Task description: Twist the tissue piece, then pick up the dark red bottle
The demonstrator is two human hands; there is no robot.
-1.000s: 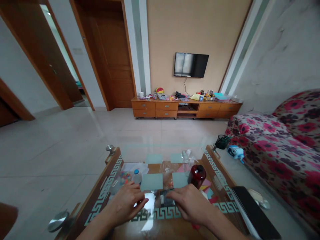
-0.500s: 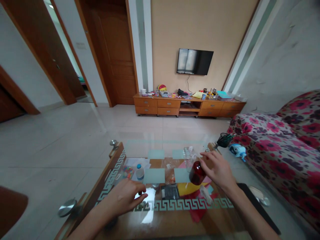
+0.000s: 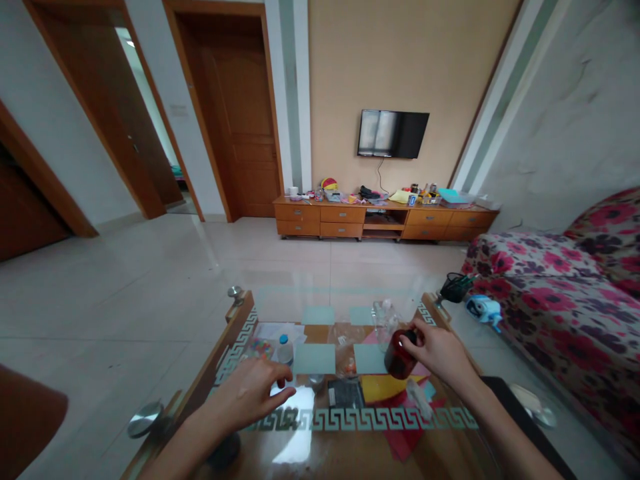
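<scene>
The right hand (image 3: 440, 352) grips the dark red bottle (image 3: 399, 351) on the glass table (image 3: 350, 440), left hand (image 3: 253, 393) resting loosely open nearby; lifting it needs a firm hold.

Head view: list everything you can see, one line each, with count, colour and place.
Glass table: one, clear top with greek-key border, in front of the person.
Red jar: one, dark red, on the table's right side.
Small bottle: one, clear with blue cap, under the glass at left.
Coloured paper sheets: several, yellow and red, under the glass.
Pencil sharpener: one, blue and white, table's far right.
Sofa: one, red floral, right.
TV: one, black, on the far wall.
Cabinet: one, wooden, below the TV.
Left hand: flat on the glass, empty.
Right hand: gripping the red jar.
</scene>
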